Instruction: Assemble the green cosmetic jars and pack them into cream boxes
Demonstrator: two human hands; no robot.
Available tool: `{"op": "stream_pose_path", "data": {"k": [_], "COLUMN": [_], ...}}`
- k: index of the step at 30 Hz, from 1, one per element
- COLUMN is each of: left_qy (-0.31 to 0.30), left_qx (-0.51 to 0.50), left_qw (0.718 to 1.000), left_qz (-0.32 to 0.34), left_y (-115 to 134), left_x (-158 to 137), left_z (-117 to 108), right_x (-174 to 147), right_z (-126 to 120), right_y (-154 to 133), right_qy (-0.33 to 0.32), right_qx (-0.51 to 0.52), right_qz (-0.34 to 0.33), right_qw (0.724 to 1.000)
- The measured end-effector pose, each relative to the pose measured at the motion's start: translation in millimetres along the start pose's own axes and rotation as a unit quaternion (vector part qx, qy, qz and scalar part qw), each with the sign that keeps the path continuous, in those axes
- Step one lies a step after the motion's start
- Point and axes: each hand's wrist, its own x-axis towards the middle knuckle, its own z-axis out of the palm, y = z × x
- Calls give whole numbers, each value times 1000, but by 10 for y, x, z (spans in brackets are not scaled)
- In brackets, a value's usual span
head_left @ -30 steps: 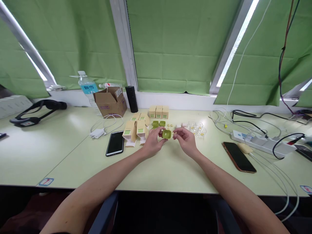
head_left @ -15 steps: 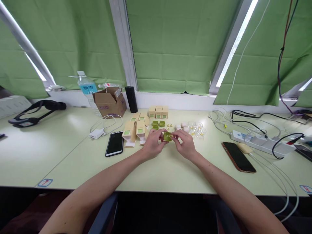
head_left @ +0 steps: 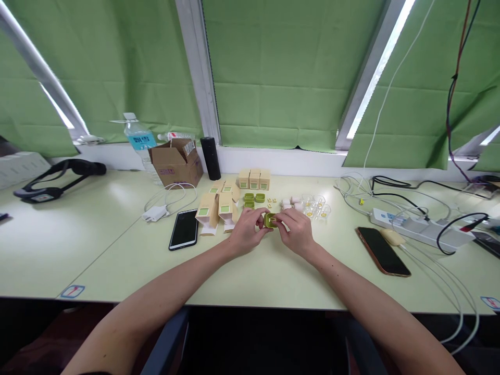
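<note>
My left hand is closed round the left side of a small olive-green square box, tilted so that its open side faces me. The fingertips of my right hand pinch a small yellow piece at the box's right side; the fingers hide most of it. Just beyond my hands stand several more green boxes of the same kind. Beside them lie a few small yellow pieces. Pale pink pieces and clear plastic cups are to the right.
Open cardboard cartons stand left of my hands, with closed small cartons behind. A phone lies left, another phone right, near a power strip with cables. A brown box and black cylinder stand at the back.
My right fingertips have moved slightly further into the green box with the yellow piece, which is now more hidden. The box has shifted a little right and turned slightly.
</note>
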Motion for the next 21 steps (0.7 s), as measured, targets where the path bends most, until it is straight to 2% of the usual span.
{"op": "stream_pose_path", "data": {"k": [15, 21], "left_qy": [3, -8], "left_qx": [0, 2], "left_qw": [1000, 999], "left_qz": [21, 43], "left_y": [-35, -57], "left_x": [-13, -12], "left_z": [24, 28], "right_x": [35, 20], "right_z": [-5, 11], "right_y": [-30, -19], "right_qy": [-25, -12], "right_qx": [-42, -51], "right_qz": [-39, -49], "right_qw": [998, 997]}}
